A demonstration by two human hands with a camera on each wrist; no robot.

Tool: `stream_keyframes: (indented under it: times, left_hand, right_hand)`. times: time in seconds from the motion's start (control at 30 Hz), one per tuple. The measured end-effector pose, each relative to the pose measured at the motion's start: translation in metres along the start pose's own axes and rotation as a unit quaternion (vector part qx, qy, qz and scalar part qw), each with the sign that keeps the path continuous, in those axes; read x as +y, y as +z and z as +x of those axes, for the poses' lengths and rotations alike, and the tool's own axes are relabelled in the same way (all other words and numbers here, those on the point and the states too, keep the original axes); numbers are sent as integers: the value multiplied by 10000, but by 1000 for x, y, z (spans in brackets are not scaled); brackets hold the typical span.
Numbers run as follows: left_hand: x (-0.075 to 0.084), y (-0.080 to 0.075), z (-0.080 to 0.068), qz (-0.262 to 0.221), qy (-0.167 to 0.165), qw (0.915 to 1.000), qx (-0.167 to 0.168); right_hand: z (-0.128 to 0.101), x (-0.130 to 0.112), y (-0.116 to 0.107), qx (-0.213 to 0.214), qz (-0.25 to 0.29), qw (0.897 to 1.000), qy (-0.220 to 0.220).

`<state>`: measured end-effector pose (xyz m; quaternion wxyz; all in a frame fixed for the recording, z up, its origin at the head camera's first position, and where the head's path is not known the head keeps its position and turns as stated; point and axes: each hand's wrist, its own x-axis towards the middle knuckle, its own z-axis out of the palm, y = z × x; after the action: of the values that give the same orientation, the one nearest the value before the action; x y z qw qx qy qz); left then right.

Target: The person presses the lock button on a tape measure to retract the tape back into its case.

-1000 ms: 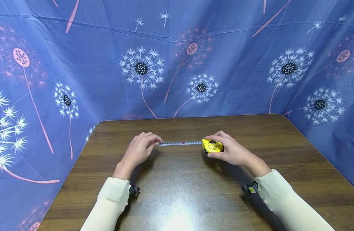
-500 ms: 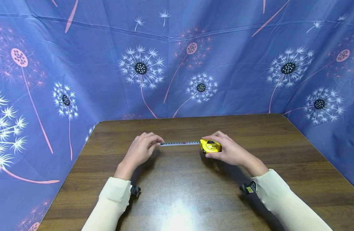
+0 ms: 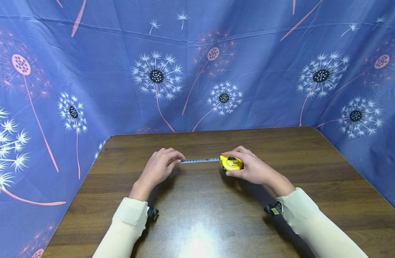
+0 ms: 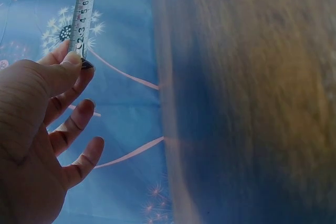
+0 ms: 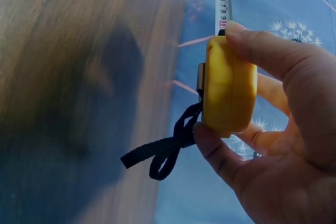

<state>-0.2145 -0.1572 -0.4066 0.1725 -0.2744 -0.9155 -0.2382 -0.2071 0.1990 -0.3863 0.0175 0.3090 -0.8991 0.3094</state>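
Observation:
A yellow tape measure (image 3: pixel 231 163) is held in my right hand (image 3: pixel 253 166), thumb on one side of the case and fingers on the other. From its mouth a short length of metal blade (image 3: pixel 200 160) runs left, straight and nearly level above the table. My left hand (image 3: pixel 158 166) pinches the blade's end between thumb and index finger, the other fingers loosely bent in the left wrist view. Printed numbers show along the blade (image 4: pixel 84 14) there. In the right wrist view a black wrist strap (image 5: pixel 170 145) dangles from the yellow case (image 5: pixel 230 85).
Below both hands spreads a brown wooden table (image 3: pixel 197 200) with a bright glare patch near its front. A blue cloth (image 3: pixel 191 79) with dandelion prints hangs behind and at both sides. A black wrist camera (image 3: pixel 153 213) sits at the left cuff, another (image 3: pixel 273 209) at the right.
My right hand and the tape case have moved left, towards the left hand, and the exposed blade has grown shorter. My left hand has shifted slightly right.

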Motion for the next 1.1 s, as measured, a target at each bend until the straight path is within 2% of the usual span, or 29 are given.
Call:
stream_keyframes:
  times: [0.67,1.1]
  left_hand:
    - [6,5,1,-5,244,9996,147]
    - [10,6,1,-27,280,9995,139]
  right_hand:
    - [5,-6,6,-64,-69,9999,-48]
    - [7,-10,8,-90,-68,9999,-46]
